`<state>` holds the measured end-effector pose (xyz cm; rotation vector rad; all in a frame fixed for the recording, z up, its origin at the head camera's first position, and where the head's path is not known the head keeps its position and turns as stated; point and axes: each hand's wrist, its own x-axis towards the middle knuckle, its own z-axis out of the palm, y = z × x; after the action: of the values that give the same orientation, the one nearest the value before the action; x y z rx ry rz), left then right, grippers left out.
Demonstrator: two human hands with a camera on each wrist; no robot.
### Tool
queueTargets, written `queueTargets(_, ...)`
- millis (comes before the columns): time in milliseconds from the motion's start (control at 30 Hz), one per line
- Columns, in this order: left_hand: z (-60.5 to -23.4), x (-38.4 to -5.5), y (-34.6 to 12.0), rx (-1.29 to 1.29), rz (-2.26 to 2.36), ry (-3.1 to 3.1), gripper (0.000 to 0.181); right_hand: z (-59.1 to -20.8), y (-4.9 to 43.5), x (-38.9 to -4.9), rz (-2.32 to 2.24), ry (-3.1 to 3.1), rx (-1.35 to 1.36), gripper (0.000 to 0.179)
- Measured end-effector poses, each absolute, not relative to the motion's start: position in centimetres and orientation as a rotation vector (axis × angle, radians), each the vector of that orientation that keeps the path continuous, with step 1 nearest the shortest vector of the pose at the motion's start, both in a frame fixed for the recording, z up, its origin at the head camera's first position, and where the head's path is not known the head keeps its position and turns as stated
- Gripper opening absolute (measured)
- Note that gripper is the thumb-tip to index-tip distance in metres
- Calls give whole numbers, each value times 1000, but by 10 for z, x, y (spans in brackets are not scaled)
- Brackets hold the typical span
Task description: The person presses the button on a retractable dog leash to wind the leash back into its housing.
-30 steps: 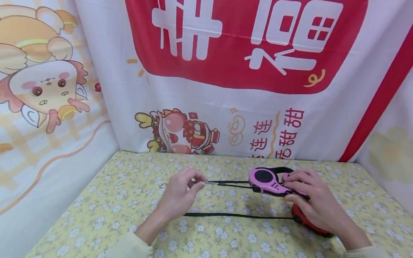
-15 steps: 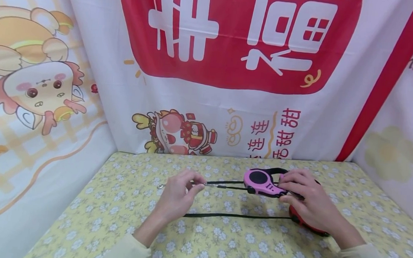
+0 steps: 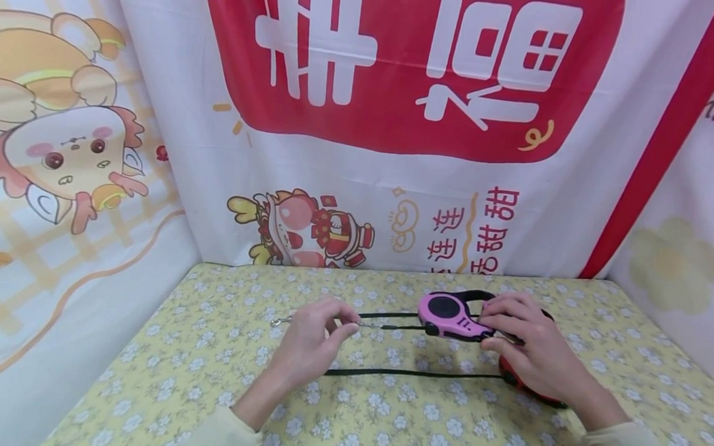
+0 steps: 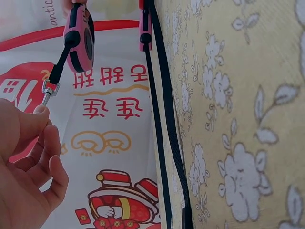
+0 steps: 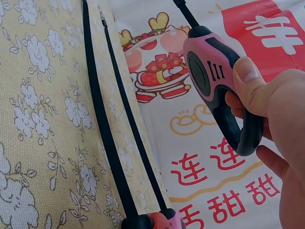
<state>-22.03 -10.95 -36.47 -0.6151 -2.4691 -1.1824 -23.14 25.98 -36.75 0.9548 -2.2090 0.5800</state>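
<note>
My right hand point(image 3: 528, 339) grips the handle of a pink and black retractable dog leash point(image 3: 449, 315), held in the air above the table. In the right wrist view, my thumb lies on the leash's pink casing point(image 5: 219, 57). A short length of black strap runs from it to a metal clip point(image 4: 49, 89), which my left hand point(image 3: 310, 336) pinches between thumb and fingertips. Under my right hand, partly hidden, a red and black retractable leash point(image 3: 522, 380) lies on the table. Behind it lies another pink leash point(image 4: 145, 33), mostly hidden in the head view.
Black straps point(image 3: 409, 373) from the leashes on the table stretch leftward across the yellow floral cloth point(image 3: 382, 415). A metal clip point(image 3: 277, 322) lies beyond my left hand. Printed white and red curtains point(image 3: 398, 150) stand behind and at both sides of the table.
My right hand and the pink leash have moved slightly left, closer to my left hand, and the strap between them looks shorter. My left hand keeps its pinch on the clip.
</note>
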Motion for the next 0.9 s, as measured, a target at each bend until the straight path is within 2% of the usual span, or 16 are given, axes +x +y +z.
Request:
queueTargets(500, -363, -215, -107, -653, -1168, -2502, 4, -367, 256, -230, 590, -2203, 978, 38)
queueTargets(900, -367, -216, -103, -700, -1211, -2486, 7, -364, 254, -228, 581, -2188, 1007, 37)
